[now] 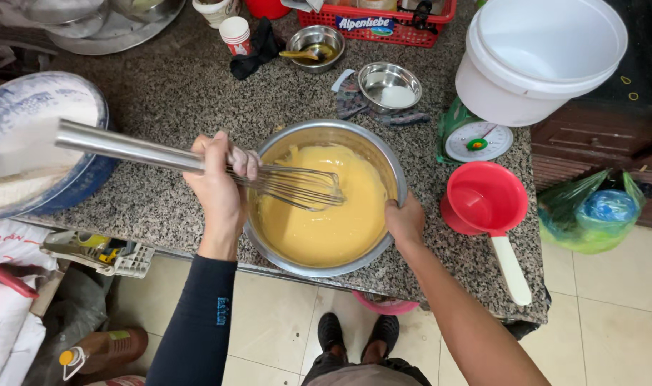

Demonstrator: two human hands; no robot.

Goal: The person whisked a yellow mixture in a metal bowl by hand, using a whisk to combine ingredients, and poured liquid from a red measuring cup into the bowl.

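Steel shone at the middle of the head view: a wide mixing bowl (324,136) stood on the speckled granite counter (168,93), near its front edge, filled with smooth yellow batter (326,214). The left hand (219,182) was closed tight around the long metal handle of a large wire whisk (297,186), whose shaft ran out to the left over the counter while its wires lay tilted over the bowl, just at the batter's surface. A dark sleeve covered that arm. The right hand (404,221) was curled over the bowl's near right rim, fingers gripping the edge.

Just right of the bowl a red scoop (483,196) with a pale handle lay on the counter, its handle pointing toward the front edge. Behind it sat a green kitchen scale (472,136), and beyond that a big white plastic bucket (540,53). Two small steel bowls stood behind the mixing bowl: the nearer one (390,86) rested on a patterned cloth, the farther one (315,46) held a spoon. A red plastic basket (383,25) sat at the back edge, with a paper cup (235,34) left of it. At the far left a round blue-rimmed basin (90,189) held white powder. Below, on the tiled floor, the person's dark shoes (358,332) showed, and a green plastic bag (590,211) lay to the right.
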